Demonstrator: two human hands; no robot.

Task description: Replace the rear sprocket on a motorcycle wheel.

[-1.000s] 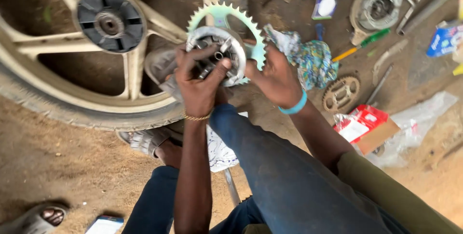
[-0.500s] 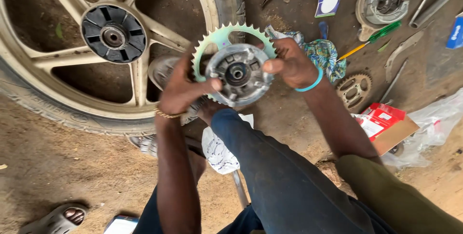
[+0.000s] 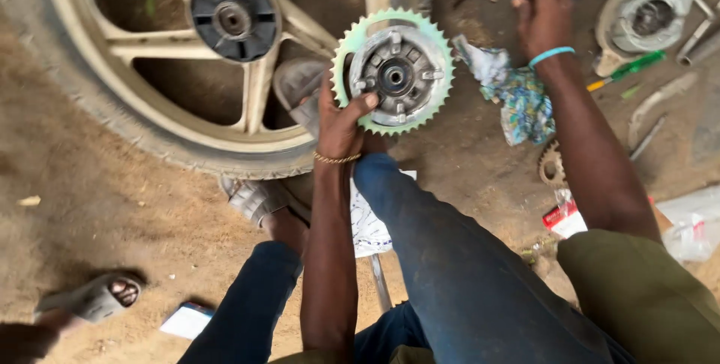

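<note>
- My left hand [image 3: 341, 120] grips the sprocket [image 3: 393, 71] by its lower left edge, thumb across the face, fingers behind.
- Sprocket is pale green, toothed, with a grey metal hub bolted in the centre; held up face-on above my knee [image 3: 390, 184], not resting on the ground.
- Gold bracelet [image 3: 336, 158] on that wrist.
- My right hand [image 3: 544, 11] is well apart from the sprocket, reaching to the top of view among the small items on the ground; fingers curled down on something, can't tell what or whether it's gripped.
- Blue band [image 3: 551, 55] on the right wrist.
- Crumpled rag [image 3: 517, 94], blue-green pattern, lies between sprocket and right arm.
- Smaller sprocket [image 3: 551, 163] on the dirt, partly hidden by my right forearm.
- Green-handled screwdriver [image 3: 626, 70] and a round drum part [image 3: 645, 15] to the right of the arm.
- Cream spoked wheel [image 3: 225, 56] with tyre lies flat, left of the sprocket.
- Sandal [image 3: 94, 296] lower left on the dirt.
</note>
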